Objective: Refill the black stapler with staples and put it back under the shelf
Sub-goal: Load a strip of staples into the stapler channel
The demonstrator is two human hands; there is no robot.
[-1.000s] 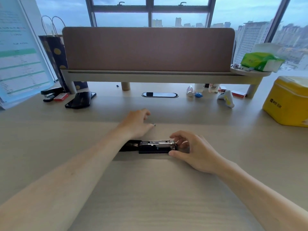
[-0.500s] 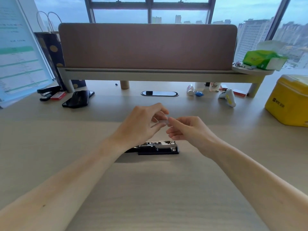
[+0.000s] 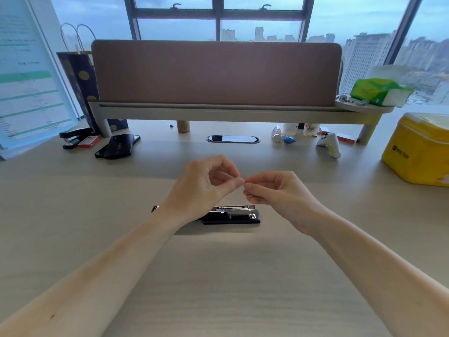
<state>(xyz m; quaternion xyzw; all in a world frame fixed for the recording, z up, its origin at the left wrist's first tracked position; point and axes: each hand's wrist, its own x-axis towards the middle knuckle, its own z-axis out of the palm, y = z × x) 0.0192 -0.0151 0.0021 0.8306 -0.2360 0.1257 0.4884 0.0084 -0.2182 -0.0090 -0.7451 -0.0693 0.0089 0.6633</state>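
Note:
The black stapler (image 3: 232,216) lies flat on the desk in the middle, opened, with its metal staple channel facing up. Its left part is hidden behind my left wrist. My left hand (image 3: 204,186) and my right hand (image 3: 274,190) hover just above and behind it, thumbs and forefingers pinched together where the fingertips meet. They hold a small strip of staples that the fingers almost fully hide. The pale shelf (image 3: 218,113) with a brown panel on it stands at the back of the desk.
Under the shelf's left end lie another black stapler (image 3: 75,137), a red staple box (image 3: 88,142) and a dark phone (image 3: 116,148). Small bottles and a white device (image 3: 330,144) sit at the right end. A yellow box (image 3: 418,147) stands far right, with a tissue pack (image 3: 376,91) on the shelf.
Both hands left the stapler and desk, rose and came together above it, pinching the small strip. The stapler has stayed in place.

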